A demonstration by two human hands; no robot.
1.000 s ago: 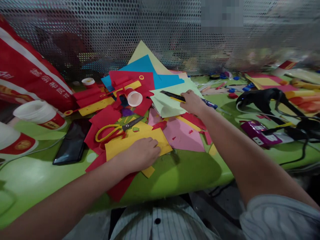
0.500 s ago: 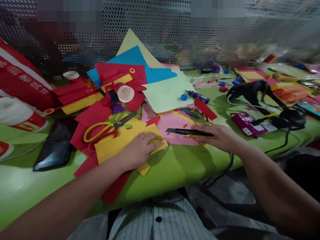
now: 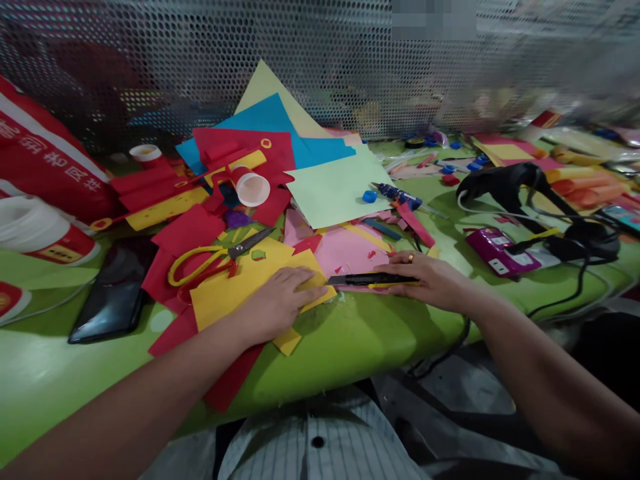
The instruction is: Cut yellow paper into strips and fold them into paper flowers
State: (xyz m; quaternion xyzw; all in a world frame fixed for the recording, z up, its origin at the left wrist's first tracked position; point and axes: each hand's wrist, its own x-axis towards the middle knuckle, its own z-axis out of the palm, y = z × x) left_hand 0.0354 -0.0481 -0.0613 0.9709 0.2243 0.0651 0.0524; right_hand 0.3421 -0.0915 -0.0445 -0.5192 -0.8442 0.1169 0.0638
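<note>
My left hand (image 3: 280, 300) lies flat, fingers stretched out, on a sheet of yellow paper (image 3: 220, 299). My right hand (image 3: 425, 279) grips a black utility knife (image 3: 373, 279) whose blade points left, its tip close to the right corner of the yellow paper. Under the knife is pink paper (image 3: 345, 253) with small red scraps. Scissors (image 3: 235, 252) with yellow and red handles rest partly on the yellow paper, left of my hand. Red paper (image 3: 235, 380) sticks out below my left wrist.
A black phone (image 3: 113, 293), paper cups (image 3: 45, 227) and a red bag (image 3: 45, 153) stand at the left. Coloured sheets (image 3: 335, 180) and a glue gun (image 3: 400, 195) lie behind. A purple box (image 3: 500, 250) and a black strap with cables (image 3: 530, 180) are at the right.
My right hand has moved left and slightly toward me, bringing the knife's tip to the yellow paper's corner. My left hand has stayed in place.
</note>
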